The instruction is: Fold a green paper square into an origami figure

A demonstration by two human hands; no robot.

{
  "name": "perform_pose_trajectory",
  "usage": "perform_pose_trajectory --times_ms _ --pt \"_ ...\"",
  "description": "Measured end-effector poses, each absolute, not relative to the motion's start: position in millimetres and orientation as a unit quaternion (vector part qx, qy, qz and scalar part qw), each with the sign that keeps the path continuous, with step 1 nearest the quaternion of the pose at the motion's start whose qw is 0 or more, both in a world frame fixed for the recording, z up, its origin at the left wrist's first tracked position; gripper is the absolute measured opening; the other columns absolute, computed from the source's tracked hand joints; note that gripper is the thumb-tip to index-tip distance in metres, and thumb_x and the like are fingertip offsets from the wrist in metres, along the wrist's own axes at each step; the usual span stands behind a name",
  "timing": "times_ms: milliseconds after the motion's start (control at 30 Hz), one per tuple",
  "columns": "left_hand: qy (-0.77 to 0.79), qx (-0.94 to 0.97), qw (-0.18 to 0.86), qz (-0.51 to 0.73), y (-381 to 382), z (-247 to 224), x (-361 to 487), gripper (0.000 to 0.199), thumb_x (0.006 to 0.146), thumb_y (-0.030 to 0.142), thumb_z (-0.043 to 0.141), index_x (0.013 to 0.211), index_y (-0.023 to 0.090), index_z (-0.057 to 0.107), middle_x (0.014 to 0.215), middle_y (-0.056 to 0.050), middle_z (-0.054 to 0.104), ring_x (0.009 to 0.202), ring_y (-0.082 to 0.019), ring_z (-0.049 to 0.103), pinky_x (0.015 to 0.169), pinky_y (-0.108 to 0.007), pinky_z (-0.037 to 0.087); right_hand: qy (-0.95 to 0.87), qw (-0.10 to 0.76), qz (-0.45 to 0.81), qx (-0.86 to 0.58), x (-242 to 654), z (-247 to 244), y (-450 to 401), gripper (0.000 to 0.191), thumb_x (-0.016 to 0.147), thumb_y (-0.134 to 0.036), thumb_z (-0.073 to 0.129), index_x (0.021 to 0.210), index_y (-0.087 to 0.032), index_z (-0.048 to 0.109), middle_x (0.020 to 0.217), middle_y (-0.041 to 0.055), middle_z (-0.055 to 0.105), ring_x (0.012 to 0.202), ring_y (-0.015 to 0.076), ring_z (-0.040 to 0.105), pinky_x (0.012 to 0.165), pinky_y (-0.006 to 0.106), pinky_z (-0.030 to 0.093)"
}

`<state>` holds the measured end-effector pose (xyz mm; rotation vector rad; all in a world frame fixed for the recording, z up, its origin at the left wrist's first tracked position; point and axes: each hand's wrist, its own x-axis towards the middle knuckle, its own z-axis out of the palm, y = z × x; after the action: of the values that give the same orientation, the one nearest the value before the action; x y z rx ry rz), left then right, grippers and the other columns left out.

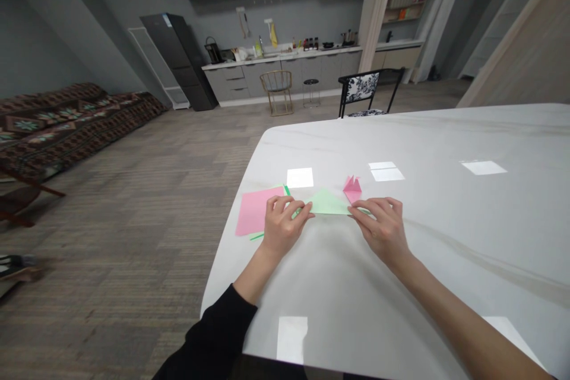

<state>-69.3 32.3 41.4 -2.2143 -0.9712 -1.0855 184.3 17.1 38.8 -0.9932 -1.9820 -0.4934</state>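
Observation:
Between my two hands a light green sheet of paper (329, 204) is folded into a low triangle, its long straight edge toward me. My left hand (285, 222) pinches the left end of that edge between thumb and fingers. At the right end, my right hand (382, 225) pinches the paper the same way. Just beyond my right fingertips sits a small pink folded-paper figure (352, 189) with pointed tips. A pile of square paper with a pink sheet (253, 211) on top lies left of my left hand, green edges showing from under it.
All the paper is on a glossy white table (467, 237) whose left edge lies close past the pile. Beyond its far side stands a black-framed chair (363, 88). Farther back are a gold chair (276, 84), a round stool (311, 83) and a kitchen counter (249, 61).

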Motion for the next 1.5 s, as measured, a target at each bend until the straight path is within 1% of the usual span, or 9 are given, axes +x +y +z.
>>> perform_pose_trajectory --times_ms 100,200,333,500,733,900,1167,1333,1500 --pt "-0.355 -0.822 0.222 -0.386 33 38 -63 0.014 0.085 0.018 0.068 0.097 0.025 0.068 0.082 -0.002 0.072 0.083 -0.020 0.057 0.079 -0.038 0.039 -0.796 0.417 -0.181 -0.399 185 36 20 0.018 0.086 -0.007 0.064 0.095 -0.023 0.065 0.089 0.0023 0.071 0.080 0.0172 0.061 0.081 0.038 0.036" --pt "-0.357 -0.824 0.177 -0.403 36 34 -58 0.015 0.087 0.013 0.064 0.095 0.025 0.069 0.082 -0.002 0.071 0.079 -0.017 0.056 0.073 -0.033 0.038 -0.796 0.399 -0.190 -0.413 184 37 22 0.014 0.088 -0.010 0.064 0.095 -0.022 0.065 0.083 0.0015 0.070 0.079 0.0169 0.061 0.083 0.039 0.034" --pt "-0.362 -0.816 0.149 -0.425 36 35 -49 0.018 0.089 0.014 0.060 0.098 0.024 0.071 0.082 -0.002 0.072 0.077 -0.017 0.055 0.069 -0.032 0.037 -0.792 0.372 -0.220 -0.431 176 42 21 0.014 0.092 -0.011 0.059 0.100 -0.021 0.064 0.074 -0.0002 0.070 0.086 0.0192 0.064 0.092 0.043 0.029" --pt "-0.372 -0.804 0.150 -0.439 32 42 -33 0.014 0.089 0.018 0.062 0.097 0.025 0.072 0.081 -0.002 0.072 0.077 -0.017 0.056 0.068 -0.032 0.037 -0.787 0.373 -0.223 -0.438 165 47 16 0.019 0.093 -0.004 0.052 0.088 -0.020 0.061 0.078 -0.0016 0.072 0.096 0.0185 0.065 0.100 0.045 0.024" --pt "-0.367 -0.799 0.154 -0.450 28 47 -21 0.011 0.087 0.017 0.065 0.092 0.024 0.071 0.080 -0.002 0.071 0.077 -0.017 0.055 0.070 -0.033 0.037 -0.795 0.393 -0.208 -0.412 164 48 15 0.014 0.092 -0.007 0.055 0.091 -0.020 0.061 0.089 0.0007 0.072 0.086 0.0155 0.062 0.094 0.039 0.031" --pt "-0.361 -0.797 0.125 -0.467 27 44 -18 0.012 0.088 0.016 0.062 0.093 0.022 0.071 0.080 -0.004 0.071 0.079 -0.018 0.057 0.071 -0.033 0.040 -0.807 0.399 -0.180 -0.396 164 47 14 0.013 0.092 -0.008 0.054 0.094 -0.020 0.060 0.086 0.0036 0.069 0.082 0.0169 0.059 0.083 0.035 0.038" --pt "-0.348 -0.794 0.046 -0.496 26 42 -16 0.016 0.091 0.015 0.057 0.095 0.022 0.070 0.084 -0.006 0.069 0.082 -0.019 0.058 0.073 -0.033 0.046 -0.811 0.433 -0.122 -0.374 164 51 10 0.018 0.093 -0.008 0.050 0.101 -0.021 0.060 0.087 0.0054 0.068 0.083 0.0191 0.059 0.078 0.035 0.040" --pt "-0.326 -0.771 -0.025 -0.547 22 48 -12 0.011 0.090 0.015 0.059 0.091 0.020 0.068 0.081 -0.005 0.067 0.080 -0.017 0.058 0.071 -0.032 0.049 -0.806 0.468 -0.098 -0.349 163 51 9 0.020 0.091 -0.006 0.054 0.101 -0.022 0.059 0.088 0.0059 0.067 0.083 0.0196 0.059 0.078 0.036 0.043" --pt "-0.325 -0.766 -0.057 -0.552 18 51 -9 0.011 0.089 0.012 0.060 0.092 0.019 0.067 0.081 -0.005 0.066 0.080 -0.017 0.059 0.071 -0.032 0.050 -0.800 0.483 -0.083 -0.345 162 51 8 0.017 0.090 -0.009 0.055 0.100 -0.022 0.058 0.087 0.0061 0.066 0.082 0.0199 0.060 0.078 0.036 0.044"
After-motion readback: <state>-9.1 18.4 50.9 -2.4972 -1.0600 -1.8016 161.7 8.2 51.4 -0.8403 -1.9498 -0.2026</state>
